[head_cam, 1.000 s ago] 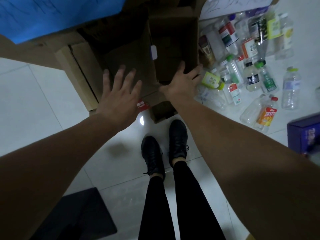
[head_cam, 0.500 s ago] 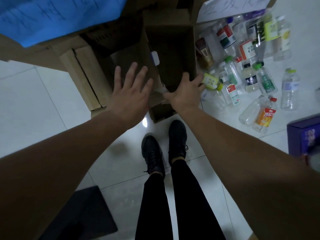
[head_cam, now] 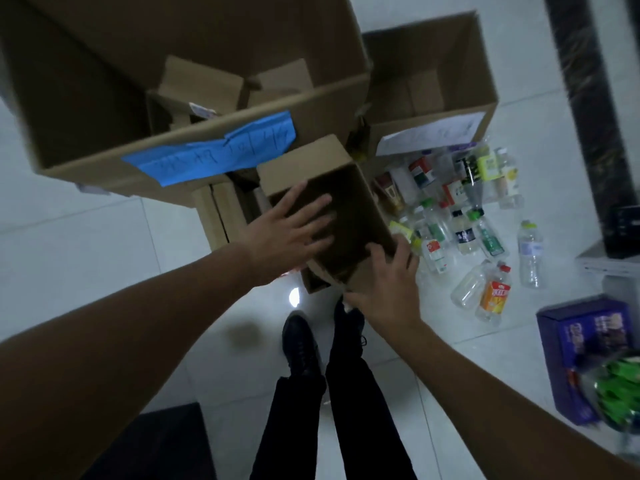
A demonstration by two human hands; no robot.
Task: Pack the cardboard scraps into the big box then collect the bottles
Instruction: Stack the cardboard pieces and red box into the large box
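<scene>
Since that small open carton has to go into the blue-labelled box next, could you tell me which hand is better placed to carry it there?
Probably the left hand: its fingers reach into the small carton, on the side nearest the big box. The right hand only grips the carton's near corner.

Bottles (head_cam: 464,233) crowd right; left floor (head_cam: 86,244) open.

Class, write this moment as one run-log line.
step: packing cardboard | left hand: inside small box | right hand: gripping its near edge | bottles: on floor

arms (head_cam: 145,344): bare, no sleeves | trousers (head_cam: 360,410): black | shoes (head_cam: 300,341): black lace-ups
</scene>
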